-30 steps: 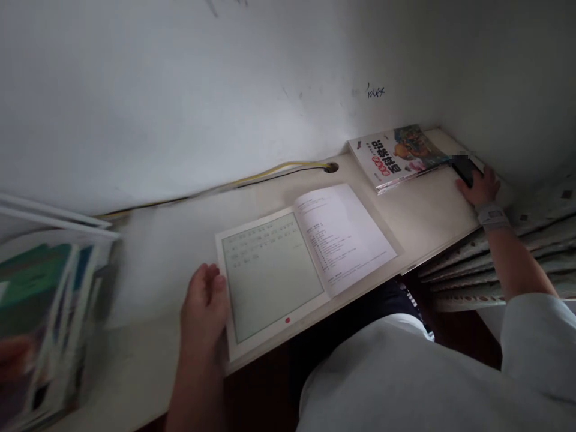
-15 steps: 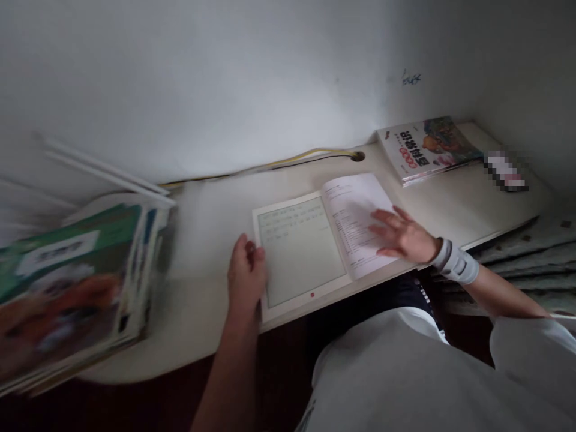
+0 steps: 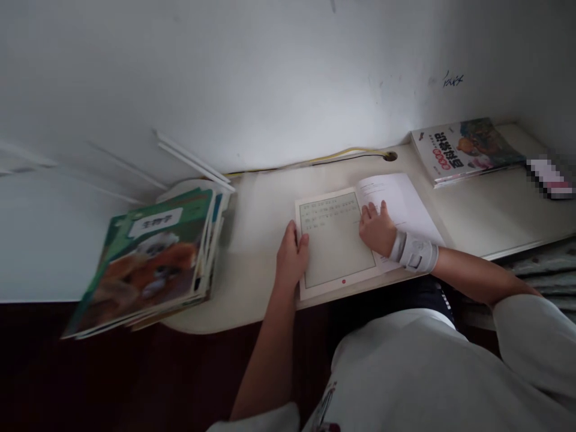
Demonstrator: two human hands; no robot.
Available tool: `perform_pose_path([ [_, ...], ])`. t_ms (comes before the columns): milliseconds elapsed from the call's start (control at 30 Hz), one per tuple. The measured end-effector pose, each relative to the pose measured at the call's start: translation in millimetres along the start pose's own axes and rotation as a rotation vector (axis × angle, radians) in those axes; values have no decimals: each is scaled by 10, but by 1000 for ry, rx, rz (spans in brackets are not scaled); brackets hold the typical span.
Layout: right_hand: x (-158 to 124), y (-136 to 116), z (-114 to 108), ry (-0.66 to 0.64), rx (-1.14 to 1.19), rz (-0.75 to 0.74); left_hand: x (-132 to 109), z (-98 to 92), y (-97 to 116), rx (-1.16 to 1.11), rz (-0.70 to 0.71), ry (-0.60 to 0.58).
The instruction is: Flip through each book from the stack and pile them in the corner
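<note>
An open booklet (image 3: 338,249) lies on the white desk. Its left page has a dark-framed box with lines of writing at the top and a red dot below. The white right page (image 3: 398,201) has small print and curves up slightly near the fold. My left hand (image 3: 291,258) grips the booklet's left edge, its thumb over the margin. Palm down, my right hand (image 3: 378,231) rests across the fold with its fingers stretched out toward the left page. A grey wristband (image 3: 414,252) is around my right wrist.
A stack of picture-covered books (image 3: 153,258) hangs over the desk's left end. More books (image 3: 468,147) lie at the back right, beside a blurred-out object (image 3: 549,177). Cables (image 3: 333,159) run along the wall to a desk hole (image 3: 389,156).
My right hand has moved left from the right page onto the fold. My left hand stays at the booklet's left edge. The view has swung left, showing more of the book stack.
</note>
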State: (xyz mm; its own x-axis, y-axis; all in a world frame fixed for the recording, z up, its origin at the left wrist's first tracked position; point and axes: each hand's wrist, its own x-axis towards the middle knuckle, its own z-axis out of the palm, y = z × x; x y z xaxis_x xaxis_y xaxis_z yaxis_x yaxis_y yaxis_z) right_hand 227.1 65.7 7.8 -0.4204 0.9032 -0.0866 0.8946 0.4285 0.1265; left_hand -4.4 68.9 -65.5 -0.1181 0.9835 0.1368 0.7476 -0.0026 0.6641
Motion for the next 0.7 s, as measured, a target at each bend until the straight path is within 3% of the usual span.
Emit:
perform_pose_path([
  [233, 20, -41, 44, -17, 94, 106, -2, -1, 6, 51, 37, -22],
  [467, -3, -18, 17, -72, -13, 122, -5, 7, 15, 88, 55, -34],
  [600, 114, 222, -30, 69, 62, 28, -11, 9, 51, 105, 83, -53],
  [700, 398, 547, -36, 188, 77, 52, -11, 7, 69, 111, 98, -59],
])
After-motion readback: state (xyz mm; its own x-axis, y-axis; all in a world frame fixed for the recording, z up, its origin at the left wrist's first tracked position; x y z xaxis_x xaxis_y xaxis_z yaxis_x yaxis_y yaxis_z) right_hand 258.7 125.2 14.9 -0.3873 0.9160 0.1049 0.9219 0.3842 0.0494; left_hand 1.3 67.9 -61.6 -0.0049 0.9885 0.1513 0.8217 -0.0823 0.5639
